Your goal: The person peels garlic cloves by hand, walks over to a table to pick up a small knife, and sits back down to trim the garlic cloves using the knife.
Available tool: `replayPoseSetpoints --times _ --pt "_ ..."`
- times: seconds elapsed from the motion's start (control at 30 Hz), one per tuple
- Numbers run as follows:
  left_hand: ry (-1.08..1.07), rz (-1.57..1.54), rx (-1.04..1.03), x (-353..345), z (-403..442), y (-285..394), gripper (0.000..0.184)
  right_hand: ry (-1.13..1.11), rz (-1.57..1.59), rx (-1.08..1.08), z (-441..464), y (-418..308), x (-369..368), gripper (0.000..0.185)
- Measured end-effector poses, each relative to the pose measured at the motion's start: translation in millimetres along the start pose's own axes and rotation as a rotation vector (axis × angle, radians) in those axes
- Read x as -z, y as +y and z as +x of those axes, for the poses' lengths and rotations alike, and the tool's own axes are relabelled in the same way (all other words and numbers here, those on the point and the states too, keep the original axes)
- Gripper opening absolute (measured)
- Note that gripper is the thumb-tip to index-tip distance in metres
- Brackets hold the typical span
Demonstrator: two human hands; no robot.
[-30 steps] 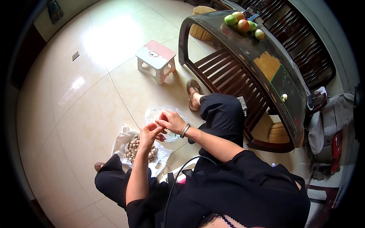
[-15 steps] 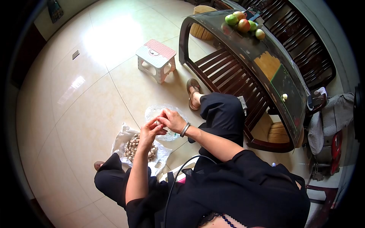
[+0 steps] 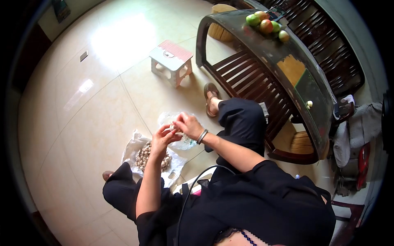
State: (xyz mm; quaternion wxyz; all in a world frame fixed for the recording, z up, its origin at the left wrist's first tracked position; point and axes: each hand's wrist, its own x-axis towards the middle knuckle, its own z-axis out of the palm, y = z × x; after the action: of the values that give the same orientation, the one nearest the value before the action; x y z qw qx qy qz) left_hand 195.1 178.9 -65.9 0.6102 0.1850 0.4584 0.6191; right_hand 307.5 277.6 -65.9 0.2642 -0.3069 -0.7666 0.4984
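Note:
My left hand (image 3: 161,138) has its fingers curled round a small pale bulb (image 3: 172,128) that looks like garlic, though it is too small to be sure. The fingers of my right hand (image 3: 188,125), with a silver bangle on the wrist, pinch at the same bulb from the other side. Beneath both hands a clear plastic bag (image 3: 189,143) lies spread on the floor, partly hidden by them. Left of it, an opened white plastic bag (image 3: 130,148) holds a heap of small brownish-white bulbs (image 3: 144,156).
A pink and white folding stool (image 3: 171,56) stands ahead on the tiled floor (image 3: 78,135). To the right is a dark wooden table (image 3: 262,53) bearing mangoes (image 3: 266,26) and small white pieces (image 3: 309,104). A black cable (image 3: 189,192) crosses my lap.
My hands have parted slightly, showing more of the pale bulb between them. My right fingers have shifted on it. The whole view has moved a little.

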Motion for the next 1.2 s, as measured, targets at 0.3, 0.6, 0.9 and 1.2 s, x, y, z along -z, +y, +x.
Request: replayPoseSetpoints --times 0.3,0.6,0.9,1.2 --pt "-0.095 -0.204 -0.012 -2 0 8 0.025 0.133 0.127 -0.123 10 -9 12 0.012" --pt "-0.146 -0.252 0.015 -3 0 7 0.020 -0.026 -0.290 -0.044 2 14 11 0.009" --pt "-0.035 -0.215 0.095 1 3 -3 0.017 -0.070 -0.316 -0.087 7 11 5 0.035" --pt "0.011 -0.256 0.071 -8 0 -6 0.020 -0.111 -0.276 -0.148 -2 -1 1 0.035"
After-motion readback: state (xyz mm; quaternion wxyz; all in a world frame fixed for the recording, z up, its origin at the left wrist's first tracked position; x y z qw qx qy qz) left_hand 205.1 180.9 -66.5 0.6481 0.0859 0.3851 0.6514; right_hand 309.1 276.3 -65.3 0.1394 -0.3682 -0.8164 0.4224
